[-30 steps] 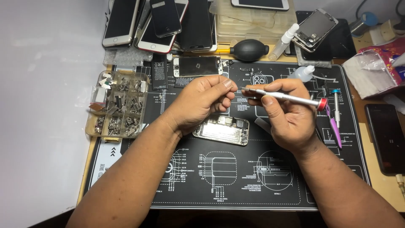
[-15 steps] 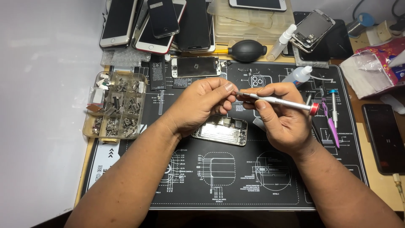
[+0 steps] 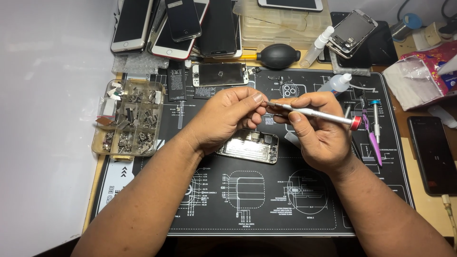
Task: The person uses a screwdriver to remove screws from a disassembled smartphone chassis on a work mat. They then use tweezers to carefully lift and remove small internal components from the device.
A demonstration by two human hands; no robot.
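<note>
Head view looks down on a slim silver screwdriver [image 3: 314, 113] with a red cap, held above the black work mat [image 3: 266, 209]. Its long axis runs nearly level, tip toward the person's left, red cap toward their right and slightly lower. The right hand [image 3: 319, 131] is closed around the shaft, thumb on top and fingers curled beneath. The left hand [image 3: 228, 119] meets it at the tip, thumb and fingertips pinched together there; whether they hold a bit or a screw cannot be told. Both hands hover over an opened phone body [image 3: 250, 146] lying flat on the mat, just below the tip and nearer the left hand. Left of the mat sits a clear parts tray [image 3: 127, 119] of small metal pieces; to the right lie a purple tool [image 3: 373, 147] and another driver. Stacked phones [image 3: 181, 24] crowd the far edge of the surface.
</note>
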